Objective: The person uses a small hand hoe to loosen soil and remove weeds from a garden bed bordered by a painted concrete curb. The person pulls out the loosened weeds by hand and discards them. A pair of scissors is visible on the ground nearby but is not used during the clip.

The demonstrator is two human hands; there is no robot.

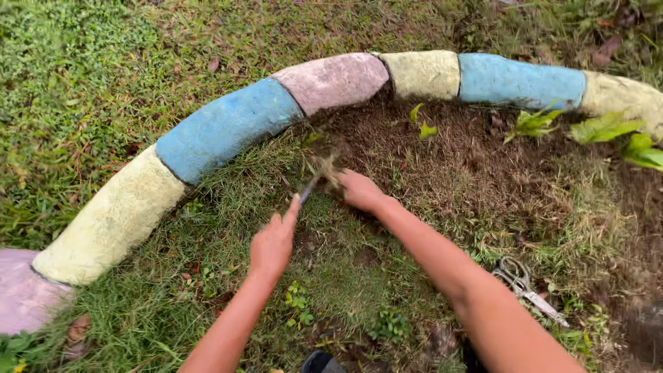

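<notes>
My left hand [272, 243] is closed around a thin dark tool [308, 190] whose tip points into the grass near the bare soil. My right hand [359, 189] grips a tuft of dry grass and roots [324, 166] just above the tool tip. Both hands work over a grassy patch [235, 200] inside a curved painted stone border [221, 128], at the edge of a dark dug-up soil area [442, 155].
The border runs in blue, pink and pale yellow segments from lower left to upper right. Small green seedlings [535, 123] and broad leaves [621, 135] grow in the soil at right. A pair of metal scissors [525, 284] lies on the grass by my right forearm.
</notes>
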